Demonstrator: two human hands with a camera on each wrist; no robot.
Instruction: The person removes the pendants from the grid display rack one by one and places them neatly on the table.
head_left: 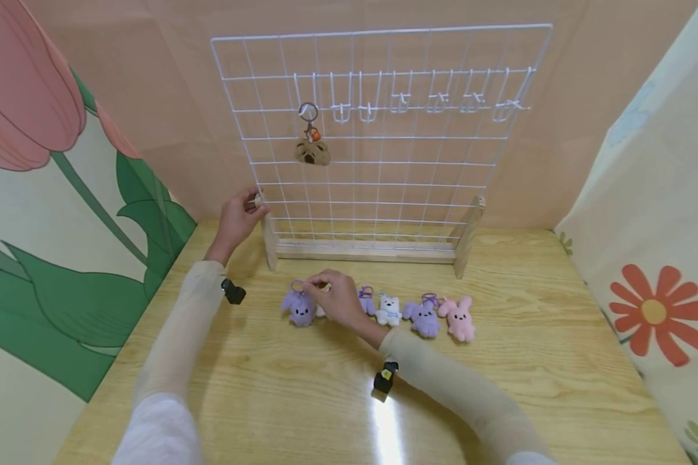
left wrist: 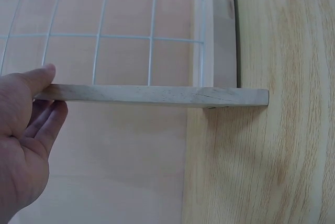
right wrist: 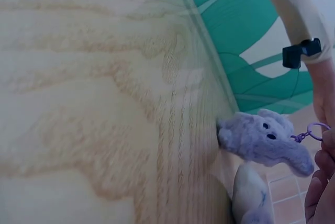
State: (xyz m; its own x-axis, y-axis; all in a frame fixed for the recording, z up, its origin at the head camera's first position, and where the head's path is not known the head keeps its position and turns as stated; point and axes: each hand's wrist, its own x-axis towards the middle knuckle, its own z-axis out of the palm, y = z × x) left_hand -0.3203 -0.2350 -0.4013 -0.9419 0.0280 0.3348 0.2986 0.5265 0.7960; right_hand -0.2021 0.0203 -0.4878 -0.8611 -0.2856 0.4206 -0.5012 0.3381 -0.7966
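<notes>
My left hand grips the top of the wooden side post at the left end of a white wire grid rack, thumb on one face and fingers on the other. Low over the table, my right hand pinches the purple key ring of a purple plush keychain. That plush has long ears and dark eyes, and its body is close to the tabletop. Beside it, a white plush keychain is partly hidden by the right hand in the head view.
From the leftmost hook hangs a brown plush keychain; several white hooks line the grid to its right. Along the table lie more plush keychains: a white one, a purple one and a pink one.
</notes>
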